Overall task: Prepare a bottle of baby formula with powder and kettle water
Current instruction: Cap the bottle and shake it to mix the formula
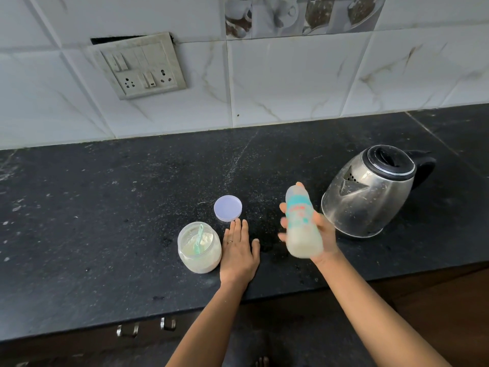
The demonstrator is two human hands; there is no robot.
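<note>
My right hand [324, 234] grips a baby bottle [301, 221] above the counter; the bottle is blurred, tilted with its capped top pointing away, and holds whitish liquid in its lower part. My left hand [238, 247] rests flat on the black counter [105, 221] with fingers straight. Just left of it stands an open jar of white powder [199, 247] with a green scoop [198, 239] stuck in it. The jar's pale lilac lid [227, 208] lies flat beyond my left fingertips. A steel kettle [370, 192] with a black lid and handle stands to the right of the bottle.
A white tiled wall with a switch-and-socket plate [143, 66] rises behind the counter. The counter's front edge runs near my forearms, with dark cabinet fronts and metal handles [145, 327] below.
</note>
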